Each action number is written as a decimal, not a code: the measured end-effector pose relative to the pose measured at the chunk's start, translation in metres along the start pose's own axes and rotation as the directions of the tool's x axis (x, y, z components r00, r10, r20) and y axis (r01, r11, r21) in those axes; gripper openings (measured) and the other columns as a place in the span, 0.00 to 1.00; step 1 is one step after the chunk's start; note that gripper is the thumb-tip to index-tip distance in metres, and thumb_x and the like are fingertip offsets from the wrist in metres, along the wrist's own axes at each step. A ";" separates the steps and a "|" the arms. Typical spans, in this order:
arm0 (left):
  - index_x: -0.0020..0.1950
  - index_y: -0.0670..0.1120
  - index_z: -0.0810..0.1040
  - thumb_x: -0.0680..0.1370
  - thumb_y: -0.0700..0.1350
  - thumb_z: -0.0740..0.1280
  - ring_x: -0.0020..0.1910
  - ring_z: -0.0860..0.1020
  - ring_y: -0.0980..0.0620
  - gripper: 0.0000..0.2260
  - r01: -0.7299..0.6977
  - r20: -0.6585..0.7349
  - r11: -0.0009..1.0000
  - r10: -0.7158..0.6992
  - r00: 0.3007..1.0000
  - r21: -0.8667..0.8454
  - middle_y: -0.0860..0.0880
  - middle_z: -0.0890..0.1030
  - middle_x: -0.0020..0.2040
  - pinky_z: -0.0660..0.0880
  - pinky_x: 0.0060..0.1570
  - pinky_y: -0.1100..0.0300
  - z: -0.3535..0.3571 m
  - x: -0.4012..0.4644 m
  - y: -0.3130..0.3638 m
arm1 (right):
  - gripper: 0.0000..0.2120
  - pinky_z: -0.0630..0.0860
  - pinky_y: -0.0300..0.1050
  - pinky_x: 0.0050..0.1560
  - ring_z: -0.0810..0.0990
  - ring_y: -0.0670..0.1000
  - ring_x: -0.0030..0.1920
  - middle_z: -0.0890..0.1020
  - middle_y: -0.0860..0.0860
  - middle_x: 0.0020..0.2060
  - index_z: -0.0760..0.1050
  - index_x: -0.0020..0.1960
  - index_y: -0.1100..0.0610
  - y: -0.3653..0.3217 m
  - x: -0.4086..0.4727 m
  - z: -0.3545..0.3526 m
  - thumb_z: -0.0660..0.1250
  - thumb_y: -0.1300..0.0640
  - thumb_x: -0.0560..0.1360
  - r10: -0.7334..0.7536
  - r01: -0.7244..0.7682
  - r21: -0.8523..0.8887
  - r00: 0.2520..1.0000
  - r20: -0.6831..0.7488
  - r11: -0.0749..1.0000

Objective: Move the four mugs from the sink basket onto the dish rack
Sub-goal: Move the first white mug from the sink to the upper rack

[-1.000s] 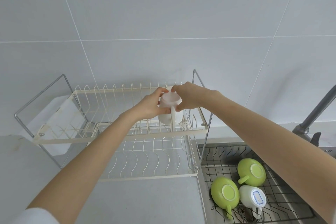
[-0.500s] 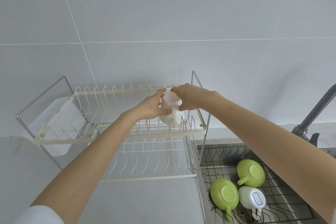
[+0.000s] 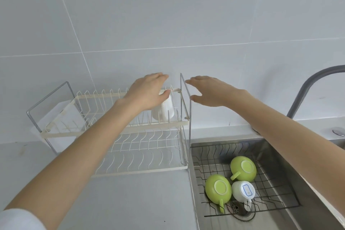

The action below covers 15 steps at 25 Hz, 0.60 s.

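Observation:
A white mug (image 3: 164, 109) stands upside down at the right end of the upper tier of the cream wire dish rack (image 3: 115, 129). My left hand (image 3: 147, 93) hovers just over it, fingers spread, the thumb close to its base; whether they touch I cannot tell. My right hand (image 3: 211, 89) is open in the air to the right of the rack's steel end frame, holding nothing. In the black wire sink basket (image 3: 276, 200) lie two green mugs (image 3: 218, 188) (image 3: 243, 168) and one white mug (image 3: 242, 191) with a blue-outlined label, all bottom up.
The steel sink (image 3: 291, 170) sits right of the rack, with a grey tap (image 3: 306, 87) arching over its far right corner and a drain (image 3: 240, 211) under the basket. The rack's lower tier (image 3: 145, 153) holds nothing. A grey countertop (image 3: 121, 201) spreads in front of the rack.
Both hands held the white mug over the upper tier; now it rests on the rack. My right hand has let go and moved right, my left hand has opened above it.

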<state>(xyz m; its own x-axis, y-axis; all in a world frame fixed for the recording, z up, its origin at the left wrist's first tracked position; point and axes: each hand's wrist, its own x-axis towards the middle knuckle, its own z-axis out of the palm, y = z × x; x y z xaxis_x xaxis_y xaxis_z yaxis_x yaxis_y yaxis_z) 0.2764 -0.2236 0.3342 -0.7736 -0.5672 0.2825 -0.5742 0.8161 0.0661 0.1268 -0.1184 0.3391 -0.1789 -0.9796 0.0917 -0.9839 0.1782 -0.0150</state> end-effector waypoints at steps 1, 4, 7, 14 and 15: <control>0.72 0.46 0.58 0.78 0.51 0.56 0.74 0.58 0.48 0.23 -0.013 -0.003 1.000 0.013 1.000 0.017 0.47 0.60 0.75 0.59 0.70 0.51 -0.001 -0.002 0.011 | 0.26 0.60 0.47 0.70 0.62 0.55 0.72 0.65 0.55 0.72 0.55 0.74 0.56 0.007 -0.011 0.000 0.57 0.54 0.79 0.006 -0.006 0.006 1.000 -0.013 1.000; 0.72 0.45 0.58 0.78 0.51 0.55 0.75 0.54 0.46 0.24 -0.040 0.016 0.996 0.039 0.999 0.076 0.46 0.58 0.76 0.56 0.72 0.49 0.003 -0.004 0.042 | 0.29 0.55 0.47 0.73 0.57 0.55 0.75 0.60 0.56 0.74 0.51 0.75 0.55 0.030 -0.035 0.005 0.58 0.52 0.78 0.024 -0.024 0.004 1.000 -0.020 1.000; 0.72 0.45 0.57 0.78 0.51 0.56 0.75 0.53 0.46 0.24 -0.067 0.028 0.995 0.065 0.998 0.077 0.45 0.57 0.76 0.55 0.73 0.50 0.009 0.002 0.074 | 0.33 0.52 0.48 0.74 0.53 0.55 0.76 0.54 0.55 0.76 0.45 0.76 0.53 0.057 -0.055 0.009 0.59 0.50 0.78 0.055 -0.054 0.016 0.998 -0.013 0.998; 0.72 0.46 0.57 0.78 0.51 0.55 0.75 0.54 0.46 0.24 -0.079 0.088 0.996 0.075 0.993 0.041 0.45 0.58 0.76 0.54 0.74 0.49 0.048 0.018 0.146 | 0.32 0.51 0.48 0.75 0.52 0.55 0.76 0.53 0.55 0.77 0.45 0.76 0.53 0.133 -0.093 0.030 0.57 0.49 0.78 0.098 -0.101 0.046 0.993 0.072 0.994; 0.72 0.46 0.57 0.78 0.52 0.55 0.75 0.54 0.46 0.24 -0.075 0.103 0.997 0.071 0.992 0.036 0.45 0.58 0.76 0.54 0.74 0.48 0.056 0.019 0.154 | 0.32 0.50 0.48 0.75 0.52 0.55 0.76 0.53 0.55 0.77 0.46 0.76 0.53 0.144 -0.098 0.036 0.57 0.49 0.78 0.102 -0.107 0.058 0.991 0.090 0.993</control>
<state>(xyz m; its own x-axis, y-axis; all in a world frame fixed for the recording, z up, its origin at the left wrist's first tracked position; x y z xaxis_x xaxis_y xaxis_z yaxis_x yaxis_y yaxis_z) 0.1583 -0.1147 0.2963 -0.8359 -0.5162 0.1864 -0.5237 0.8518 0.0104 0.0026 0.0003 0.2923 -0.2773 -0.9608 0.0001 -0.9575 0.2763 -0.0824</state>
